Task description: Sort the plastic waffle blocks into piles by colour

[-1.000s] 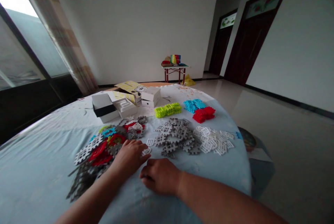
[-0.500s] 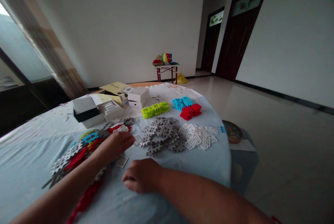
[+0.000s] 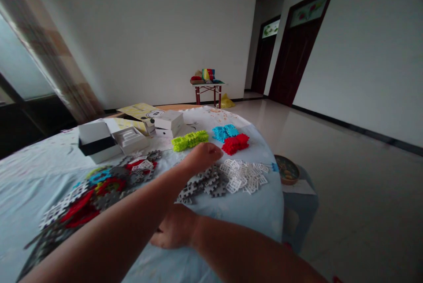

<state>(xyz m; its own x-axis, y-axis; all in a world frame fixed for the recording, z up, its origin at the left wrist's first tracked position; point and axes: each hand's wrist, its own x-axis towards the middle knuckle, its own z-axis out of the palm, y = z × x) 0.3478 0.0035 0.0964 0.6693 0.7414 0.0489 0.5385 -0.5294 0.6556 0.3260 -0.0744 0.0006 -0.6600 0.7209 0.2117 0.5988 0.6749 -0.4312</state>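
My left arm reaches across the round table (image 3: 238, 212) covered in a pale blue cloth. My left hand (image 3: 203, 156) hovers with curled fingers over the far edge of a grey pile of interlocking plastic tiles (image 3: 206, 183); what it holds, if anything, is hidden. A white tile pile (image 3: 246, 175) lies just to its right, and a red stack (image 3: 235, 143) just beyond. My right hand (image 3: 173, 230) rests knuckles-up on the cloth near the front edge, fingers tucked under and partly hidden by my left forearm.
A mixed heap of red, grey, white and blue tiles (image 3: 95, 188) lies at left. A green stack (image 3: 189, 139), a blue stack (image 3: 224, 131) and white boxes (image 3: 97, 141) sit further back. A bowl on a low stool (image 3: 287, 169) stands beside the table's right edge.
My left hand has left the mixed heap and swung right and forward, across the grey pile toward the white and red tiles. The view has turned right. My right hand has stayed put.
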